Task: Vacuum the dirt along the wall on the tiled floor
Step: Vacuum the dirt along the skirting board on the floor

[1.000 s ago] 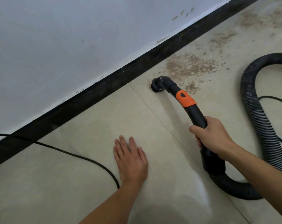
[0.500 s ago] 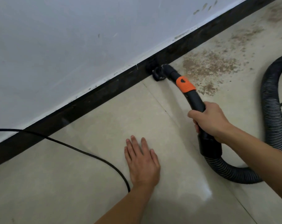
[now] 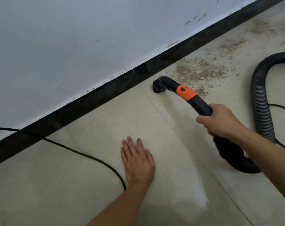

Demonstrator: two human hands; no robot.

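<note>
Head view, one moment, tiled floor point(image 3: 92, 131) beside white wall point(image 3: 65, 38) with black skirting point(image 3: 96, 98).

Right hand point(image 3: 220, 123): clenched around black vacuum handle point(image 3: 202, 106), just behind orange collar point(image 3: 186, 92).
Nozzle point(image 3: 158, 85): mouth down on tile, near skirting but apart from it, at left edge of dirt.
Dirt point(image 3: 202, 69): brown gritty patch, right of nozzle and farther along wall; thinner patches far right toward top corner.
Left hand point(image 3: 137, 160): released, flat on tile, palm down, fingers spread, gripping nothing; serves as brace.
Ribbed hose point(image 3: 261, 101): loops from handle toward right edge.
Thin black cable point(image 3: 83, 152): runs from left edge across tile to beside left wrist.
Tile left of nozzle: looks clean.

Step in hand, judged: drawing nozzle rightward through main patch.
Handling notes: keep mouth flat to tile; work in overlapping strokes from skirting outward; hug joint of floor and skirting, where grit likely collects; move slowly over densest area; keep hose loop off uncleaned dirt; mind cable by bracing wrist when shifting.
</note>
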